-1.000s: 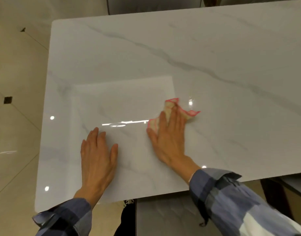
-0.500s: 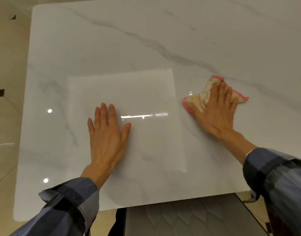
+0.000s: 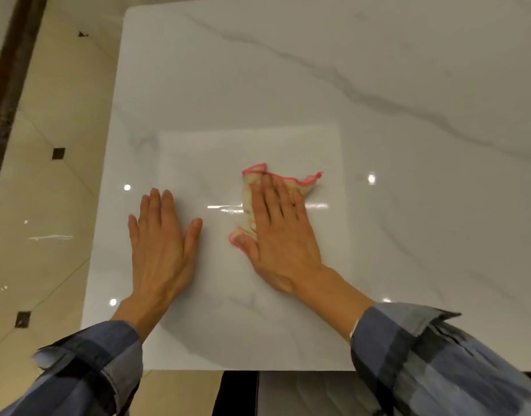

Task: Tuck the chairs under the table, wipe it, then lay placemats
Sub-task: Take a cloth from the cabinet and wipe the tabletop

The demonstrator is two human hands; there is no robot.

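Observation:
The white marble table [image 3: 378, 70] fills most of the view, glossy with grey veins. My right hand [image 3: 283, 235] lies flat on a crumpled cream cloth with a pink hem [image 3: 291, 181] and presses it onto the tabletop near the front middle. Only the cloth's far end and left edge show past the fingers. My left hand [image 3: 160, 244] rests palm down on the bare tabletop, a short way left of the cloth, holding nothing. A grey quilted chair seat [image 3: 303, 394] shows just under the table's near edge.
Beige tiled floor [image 3: 48, 205] with small dark inserts lies left of the table, and a dark strip runs along the far left. The table's left edge and near edge are both close to my hands. A pale rectangular reflection lies on the tabletop under both hands.
My right hand slid the cloth out to the right, then back left, ending close to the left hand. The left hand stayed pressed on the table.

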